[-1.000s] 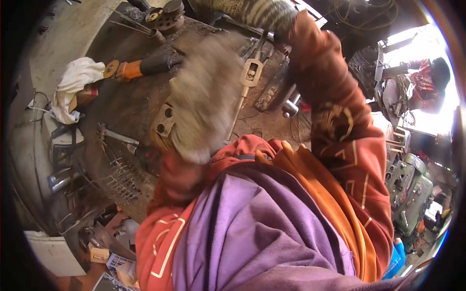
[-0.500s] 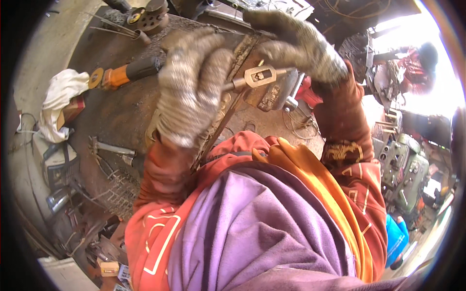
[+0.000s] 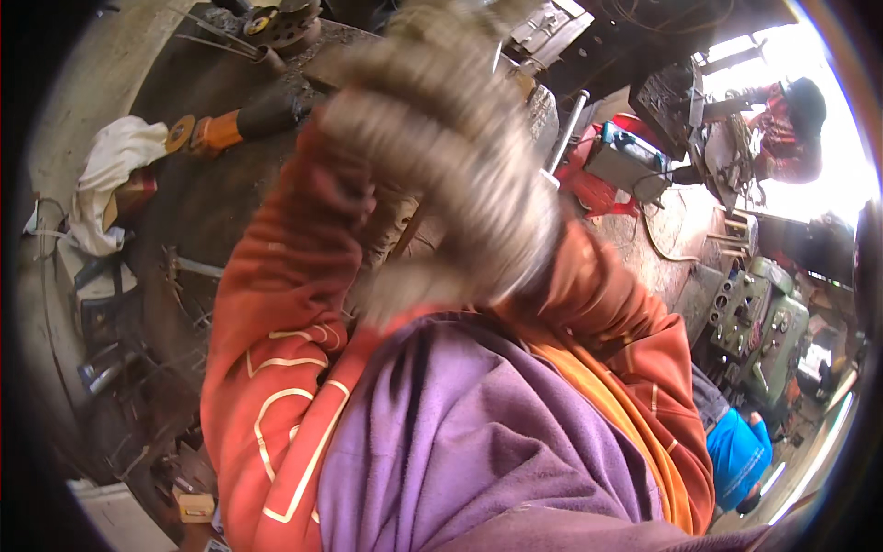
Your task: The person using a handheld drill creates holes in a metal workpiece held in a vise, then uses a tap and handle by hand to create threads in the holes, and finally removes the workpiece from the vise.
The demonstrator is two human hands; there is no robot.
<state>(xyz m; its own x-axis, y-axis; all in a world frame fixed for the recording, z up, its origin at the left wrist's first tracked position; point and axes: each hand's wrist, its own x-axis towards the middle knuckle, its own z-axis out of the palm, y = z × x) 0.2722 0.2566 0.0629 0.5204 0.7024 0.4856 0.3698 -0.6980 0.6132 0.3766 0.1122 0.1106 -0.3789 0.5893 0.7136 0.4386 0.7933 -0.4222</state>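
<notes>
Both my hands wear grey work gloves and are smeared by motion above the workbench edge. My right hand (image 3: 487,193) reaches across to the left, in front of my body. Its thumb side hangs lower, apart from the blurred fingers. Beyond it, higher up, is my left hand (image 3: 432,55), its fingers too blurred to read. The tap wrench seen earlier is hidden behind the gloves, so I cannot tell whether either hand touches it. Just right of the gloves, a steel vise handle (image 3: 572,129) slants upward.
On the bench (image 3: 267,170) lie an orange and black angle grinder (image 3: 221,133) and a white cloth (image 3: 129,161). To the right are a red item (image 3: 589,189) with a grey box (image 3: 628,164), and a green machine (image 3: 759,313). A person in blue (image 3: 739,455) is at lower right.
My right hand has swung left and down, across my body. My left hand has moved up and right, behind it. The tap wrench, visible before, is now covered.
</notes>
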